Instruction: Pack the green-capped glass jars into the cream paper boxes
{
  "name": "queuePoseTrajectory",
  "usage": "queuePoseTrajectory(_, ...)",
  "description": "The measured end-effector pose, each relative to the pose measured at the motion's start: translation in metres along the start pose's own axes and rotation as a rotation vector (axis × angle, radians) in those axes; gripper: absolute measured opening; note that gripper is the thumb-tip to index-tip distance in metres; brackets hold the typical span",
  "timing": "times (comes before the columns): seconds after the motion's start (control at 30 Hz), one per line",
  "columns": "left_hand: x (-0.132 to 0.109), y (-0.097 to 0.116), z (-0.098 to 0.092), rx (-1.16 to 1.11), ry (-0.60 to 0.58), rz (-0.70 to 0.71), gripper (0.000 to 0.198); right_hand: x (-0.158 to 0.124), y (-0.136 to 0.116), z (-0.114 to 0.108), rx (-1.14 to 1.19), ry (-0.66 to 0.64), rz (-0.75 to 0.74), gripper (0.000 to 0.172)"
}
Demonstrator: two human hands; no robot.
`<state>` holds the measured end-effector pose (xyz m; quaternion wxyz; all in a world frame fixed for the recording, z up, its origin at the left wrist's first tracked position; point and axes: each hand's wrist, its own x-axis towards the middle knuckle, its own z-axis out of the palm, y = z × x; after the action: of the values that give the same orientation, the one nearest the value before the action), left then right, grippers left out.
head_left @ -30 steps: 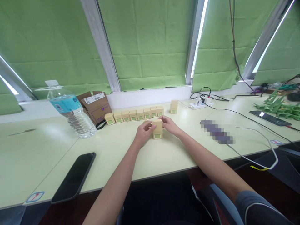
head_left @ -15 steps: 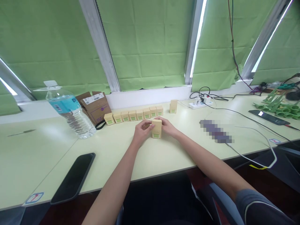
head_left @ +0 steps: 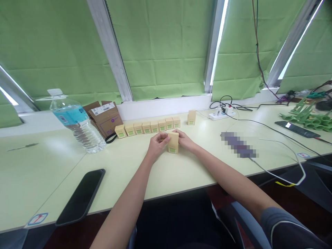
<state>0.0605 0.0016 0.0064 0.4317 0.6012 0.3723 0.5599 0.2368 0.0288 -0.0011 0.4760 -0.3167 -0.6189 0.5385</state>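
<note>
A small tan box (head_left: pixel 173 142) with a green label near its bottom stands upright on the pale table (head_left: pixel 181 173). My left hand (head_left: pixel 157 143) grips its left side, thumb toward the upper edge. Round its right and rear side is my right hand (head_left: pixel 183 140), whose fingertips are partly hidden behind the box. Beyond my hands, a row of several similar boxes (head_left: pixel 147 127) runs along the back of the table. One more such box (head_left: pixel 191 118) stands apart, right of the row.
At left are a large water bottle (head_left: pixel 77 121), an open carton (head_left: pixel 106 121) and a black phone (head_left: pixel 81 197). A power strip (head_left: pixel 221 114), cables, a second phone (head_left: pixel 297 129) and green plastic parts (head_left: pixel 311 119) lie at right. A blurred object (head_left: pixel 238 144) is nearer.
The held box is turned very slightly between my hands. Otherwise the scene looks the same.
</note>
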Motion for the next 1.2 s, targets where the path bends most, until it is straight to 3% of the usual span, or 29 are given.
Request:
queuePoseTrajectory(0.2, 0.0, 0.0, -0.001, 0.028, -0.009, 0.035, 0.05, 0.002, 0.004, 0.005, 0.166, 0.084, 0.118, 0.026)
queuePoseTrajectory(0.4, -0.001, 0.0, -0.001, 0.107, -0.06, 0.02, 0.041, 0.002, 0.004, 0.007, 0.226, 0.125, 0.16, 0.03)
queuePoseTrajectory(0.6, 0.0, 0.004, 0.002, 0.118, -0.014, -0.052, 0.035, -0.001, -0.006, 0.005, 0.346, 0.212, 0.231, 0.027)
queuePoseTrajectory(0.87, 0.001, 0.001, 0.0, 0.158, -0.01, -0.051, 0.031, -0.002, -0.013, -0.001, 0.126, 0.153, 0.052, 0.029)
queuePoseTrajectory(1.2, 0.001, 0.0, 0.0, 0.131, -0.006, -0.121, 0.035, -0.001, -0.008, -0.001, 0.071, 0.139, 0.078, 0.025)
